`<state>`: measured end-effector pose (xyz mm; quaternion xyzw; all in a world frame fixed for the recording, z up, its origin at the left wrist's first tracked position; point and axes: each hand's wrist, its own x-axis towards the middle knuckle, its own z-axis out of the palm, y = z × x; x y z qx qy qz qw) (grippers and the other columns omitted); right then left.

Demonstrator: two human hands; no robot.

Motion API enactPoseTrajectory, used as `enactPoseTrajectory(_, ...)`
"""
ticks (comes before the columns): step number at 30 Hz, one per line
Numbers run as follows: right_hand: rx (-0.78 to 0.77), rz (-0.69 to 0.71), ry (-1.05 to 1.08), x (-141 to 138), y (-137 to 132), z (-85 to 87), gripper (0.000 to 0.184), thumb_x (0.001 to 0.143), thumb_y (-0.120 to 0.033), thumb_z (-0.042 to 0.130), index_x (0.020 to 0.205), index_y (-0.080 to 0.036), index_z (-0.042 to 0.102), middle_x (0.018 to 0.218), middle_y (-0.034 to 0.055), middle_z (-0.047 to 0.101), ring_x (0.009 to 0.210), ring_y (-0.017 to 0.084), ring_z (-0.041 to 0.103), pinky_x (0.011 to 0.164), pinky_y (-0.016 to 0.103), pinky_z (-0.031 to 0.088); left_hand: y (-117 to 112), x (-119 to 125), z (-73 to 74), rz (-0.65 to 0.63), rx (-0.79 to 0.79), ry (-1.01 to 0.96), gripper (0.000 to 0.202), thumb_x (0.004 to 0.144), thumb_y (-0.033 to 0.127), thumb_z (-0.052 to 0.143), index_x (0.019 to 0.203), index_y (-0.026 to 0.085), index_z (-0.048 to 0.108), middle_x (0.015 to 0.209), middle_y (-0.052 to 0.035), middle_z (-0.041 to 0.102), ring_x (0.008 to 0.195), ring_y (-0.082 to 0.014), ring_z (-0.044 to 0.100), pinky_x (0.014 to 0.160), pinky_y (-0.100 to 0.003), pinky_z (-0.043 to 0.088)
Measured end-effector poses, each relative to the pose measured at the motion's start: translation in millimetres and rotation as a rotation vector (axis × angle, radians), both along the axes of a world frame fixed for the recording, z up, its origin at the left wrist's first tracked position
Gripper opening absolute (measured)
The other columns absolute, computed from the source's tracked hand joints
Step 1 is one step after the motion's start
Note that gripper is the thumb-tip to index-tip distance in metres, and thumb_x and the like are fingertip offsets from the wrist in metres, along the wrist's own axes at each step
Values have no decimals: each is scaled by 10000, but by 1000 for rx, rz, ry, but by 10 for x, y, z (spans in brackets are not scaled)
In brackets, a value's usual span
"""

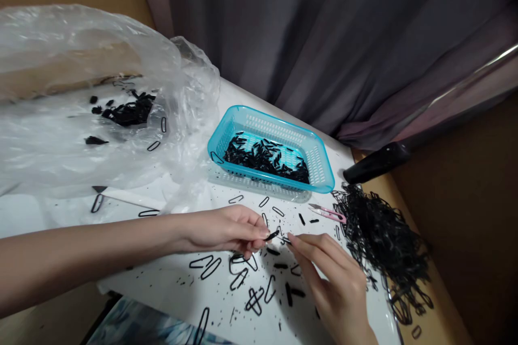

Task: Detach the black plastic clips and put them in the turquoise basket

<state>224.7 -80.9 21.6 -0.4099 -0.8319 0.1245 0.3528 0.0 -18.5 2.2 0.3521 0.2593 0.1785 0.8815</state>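
Note:
My left hand (238, 229) reaches in from the left, pinching a small black strip (272, 235) between thumb and fingers. My right hand (332, 267) comes from the lower right, with thumb and forefinger closed at the strip's other side. A thin dark piece shows at its fingertips, too small to make out. Black elongated loops (210, 268) and short black pieces (289, 294) lie scattered on the white tabletop (178, 285) around both hands. Pink-handled thread snips (329, 213) rest just beyond my right hand.
Behind my hands stands a blue perforated basket (324, 164) holding many short black pieces. A tangled heap of black loops (388, 242) covers the right edge, near a black cylindrical object (376, 163). Clear plastic (60, 156) spreads at left; a white tool (129, 198) lies before it. A curtain (263, 21) hangs behind.

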Motion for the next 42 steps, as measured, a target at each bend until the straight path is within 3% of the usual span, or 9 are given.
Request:
enactPoseTrajectory(13, 90, 47, -34, 19, 35, -105, 368, 870, -1, 538, 1153, -198, 665, 937, 67, 715, 748, 176, 613, 618, 303, 499, -5, 4, -31, 4, -31, -15, 299, 729, 356, 798, 726, 146, 585, 626, 45, 583, 582, -92, 471, 612, -263, 332)
enactPoseTrajectory(20, -6, 48, -7, -9, -1, -15, 378, 871, 17, 552, 1163, -199, 657, 957, 53, 711, 791, 156, 625, 679, 296, 521, 7, 1, -12, 17, -26, -16, 307, 715, 368, 803, 703, 148, 589, 623, 41, 587, 582, -92, 489, 603, -255, 323)
enactPoseTrajectory(29, 4, -4, -5, -30, 7, 1, 346, 878, 4, 570, 1155, -186, 654, 943, 57, 697, 814, 158, 632, 713, 291, 527, 1, -2, 5, 24, -44, -1, 331, 690, 375, 826, 700, 149, 585, 615, 43, 586, 585, -94, 481, 612, -256, 333)
enactPoseTrajectory(42, -147, 0, 54, -34, 14, 57, 245, 911, -79, 550, 1081, -206, 673, 898, 40, 694, 823, 150, 658, 704, 267, 549, 2, -13, -10, -6, 85, 10, 332, 722, 421, 794, 737, 160, 588, 611, 38, 597, 576, -103, 483, 602, -261, 354)
